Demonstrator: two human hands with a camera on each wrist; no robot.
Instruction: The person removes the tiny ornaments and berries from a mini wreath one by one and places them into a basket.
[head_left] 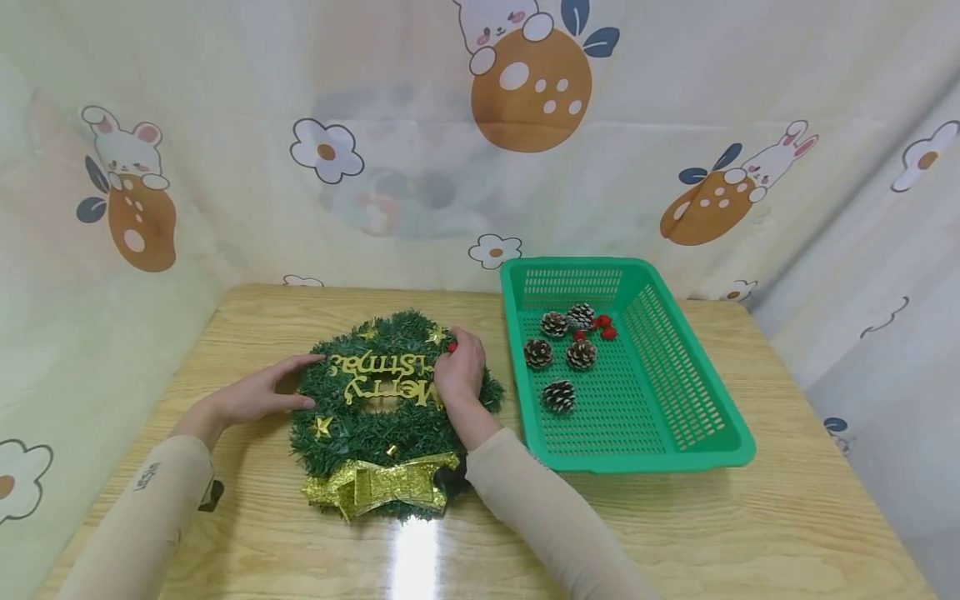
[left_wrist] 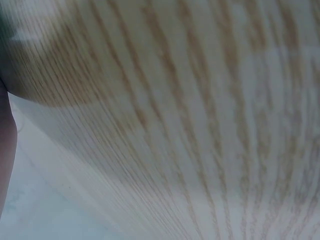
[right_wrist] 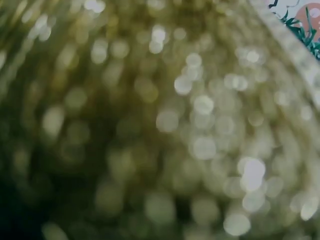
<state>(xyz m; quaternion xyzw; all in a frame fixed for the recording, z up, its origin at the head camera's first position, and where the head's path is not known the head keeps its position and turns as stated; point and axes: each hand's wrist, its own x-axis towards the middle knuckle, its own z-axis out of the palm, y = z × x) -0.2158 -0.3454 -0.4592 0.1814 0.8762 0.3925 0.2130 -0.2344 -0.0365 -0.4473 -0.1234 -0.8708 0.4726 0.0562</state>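
A green Christmas wreath (head_left: 420, 425) lies on the table, with gold "Merry Christmas" lettering (head_left: 378, 364), gold stars (head_left: 322, 427) and a glittery gold bow (head_left: 397, 483) on its near side. My left hand (head_left: 258, 392) touches the wreath's left edge, thumb and fingers spread apart. Over the wreath's right side, my right hand (head_left: 461, 367) pinches a small red berry (head_left: 452, 346) at its fingertips; the hand hides most of it. Blurred gold glitter of the bow (right_wrist: 165, 100) fills the right wrist view. Only bare table and a sliver of skin show in the left wrist view.
Right of the wreath stands a green plastic basket (head_left: 712, 458). Inside are several pine cones (head_left: 581, 354) and a cluster of red berries (head_left: 606, 327). A patterned curtain (head_left: 405, 167) hangs behind the wooden table (head_left: 255, 533).
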